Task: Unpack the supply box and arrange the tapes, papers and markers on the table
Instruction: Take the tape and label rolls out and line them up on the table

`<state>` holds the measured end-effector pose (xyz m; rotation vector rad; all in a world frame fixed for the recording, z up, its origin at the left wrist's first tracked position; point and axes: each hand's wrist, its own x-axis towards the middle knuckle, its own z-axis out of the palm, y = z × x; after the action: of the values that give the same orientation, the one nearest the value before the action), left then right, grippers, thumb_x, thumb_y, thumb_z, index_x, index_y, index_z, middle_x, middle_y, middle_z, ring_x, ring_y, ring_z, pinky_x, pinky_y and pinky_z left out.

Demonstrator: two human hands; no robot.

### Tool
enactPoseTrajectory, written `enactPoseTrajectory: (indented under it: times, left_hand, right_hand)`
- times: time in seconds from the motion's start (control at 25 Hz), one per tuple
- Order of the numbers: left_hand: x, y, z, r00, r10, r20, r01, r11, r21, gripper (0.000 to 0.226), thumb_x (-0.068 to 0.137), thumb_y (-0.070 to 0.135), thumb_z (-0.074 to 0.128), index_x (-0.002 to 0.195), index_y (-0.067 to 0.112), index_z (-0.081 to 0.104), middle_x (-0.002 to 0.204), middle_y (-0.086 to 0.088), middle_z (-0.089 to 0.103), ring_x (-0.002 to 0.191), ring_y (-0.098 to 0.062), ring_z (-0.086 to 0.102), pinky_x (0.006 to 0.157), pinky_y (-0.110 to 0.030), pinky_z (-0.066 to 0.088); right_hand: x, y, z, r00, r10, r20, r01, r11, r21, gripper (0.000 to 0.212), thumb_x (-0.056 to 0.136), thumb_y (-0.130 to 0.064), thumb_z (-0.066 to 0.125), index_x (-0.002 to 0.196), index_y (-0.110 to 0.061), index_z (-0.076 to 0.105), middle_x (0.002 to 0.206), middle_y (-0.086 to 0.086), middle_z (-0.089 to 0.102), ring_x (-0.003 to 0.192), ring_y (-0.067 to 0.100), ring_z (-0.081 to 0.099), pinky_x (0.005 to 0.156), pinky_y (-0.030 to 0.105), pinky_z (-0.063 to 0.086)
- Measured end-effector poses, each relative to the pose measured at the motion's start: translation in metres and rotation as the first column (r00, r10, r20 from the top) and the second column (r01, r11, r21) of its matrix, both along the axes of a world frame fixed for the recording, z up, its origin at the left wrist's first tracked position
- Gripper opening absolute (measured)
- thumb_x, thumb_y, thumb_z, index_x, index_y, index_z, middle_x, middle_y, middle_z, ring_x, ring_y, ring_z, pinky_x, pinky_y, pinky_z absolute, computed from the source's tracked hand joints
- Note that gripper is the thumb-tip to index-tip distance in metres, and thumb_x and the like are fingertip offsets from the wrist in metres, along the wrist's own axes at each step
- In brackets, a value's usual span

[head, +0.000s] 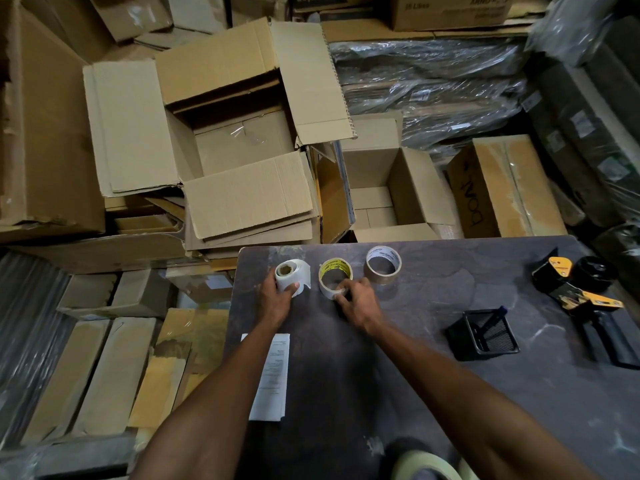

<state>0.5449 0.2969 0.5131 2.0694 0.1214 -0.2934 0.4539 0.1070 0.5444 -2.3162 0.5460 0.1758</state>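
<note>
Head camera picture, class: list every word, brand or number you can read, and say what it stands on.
"bonk", handwritten, reading uncertain: side of the taped carton behind the table.
"ARNO": far carton, top right; the print beside it is blurred.
Mirrored letters on the dark box at top centre: not readable.
Black print inside the yellow-cored tape roll: too small.
Print on the paper sheet: too small.

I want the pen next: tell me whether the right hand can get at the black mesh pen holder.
Probably yes: the right hand pinches the yellow-printed tape roll, and bare dark tabletop lies between it and the black mesh pen holder.
</note>
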Motion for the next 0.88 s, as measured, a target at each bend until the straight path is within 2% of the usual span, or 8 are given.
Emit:
enactPoseTrajectory:
  times: [0.2, 0.32, 0.68, 0.88]
  left_hand:
    - [0.002, -0.001, -0.002, 1.0, -0.002, 0.002, 0.002, 1.0, 0.004, 0.061, 0.076, 0.028, 0.081, 0.13, 0.026, 0.053, 0.129, -0.006, 0.061, 0.121, -0.027, 0.055, 0.098, -0.054, 0.05]
    - [0.003, -0.001, -0.002, 1.0, 0.002, 0.006, -0.002, 1.0, 0.004, 0.061, 0.076, 0.023, 0.082, 0.131, 0.021, 0.055, 0.128, -0.007, 0.062, 0.12, -0.027, 0.056, 0.098, -0.053, 0.051]
    - [-0.005, -0.005, 0.013, 1.0, 0.026, 0.014, -0.026, 0.998, 0.056, 0.059, 0.081, 0.027, 0.078, 0.134, 0.021, 0.054, 0.129, -0.009, 0.062, 0.12, -0.028, 0.056, 0.098, -0.052, 0.05]
    - [-0.008, -0.002, 0.006, 1.0, 0.024, -0.011, -0.023, 0.998, 0.061, 0.063, 0.077, 0.037, 0.079, 0.133, 0.024, 0.054, 0.127, -0.008, 0.062, 0.116, -0.028, 0.059, 0.094, -0.054, 0.052]
  right_hand:
    - [0.003, -0.001, 0.001, 1.0, 0.011, -0.016, -0.011, 1.0, -0.003, 0.035, 0.095, -0.033, 0.061, 0.128, -0.021, 0.06, 0.133, 0.007, 0.045, 0.114, 0.021, 0.054, 0.106, 0.037, 0.046]
    - [0.004, -0.002, 0.004, 0.999, 0.008, -0.032, -0.008, 1.0, 0.002, 0.037, 0.094, -0.033, 0.062, 0.129, -0.024, 0.057, 0.135, 0.007, 0.045, 0.117, 0.023, 0.054, 0.106, 0.039, 0.047]
    - [0.004, -0.006, -0.001, 0.998, 0.018, -0.053, -0.017, 1.0, 0.008, 0.031, 0.092, -0.033, 0.065, 0.121, -0.022, 0.061, 0.134, 0.006, 0.047, 0.116, 0.02, 0.053, 0.104, 0.035, 0.046]
    - [-0.001, -0.007, -0.002, 0.999, 0.016, -0.033, -0.016, 1.0, 0.004, 0.026, 0.091, -0.033, 0.066, 0.115, -0.024, 0.064, 0.129, 0.005, 0.05, 0.111, 0.02, 0.055, 0.102, 0.035, 0.049]
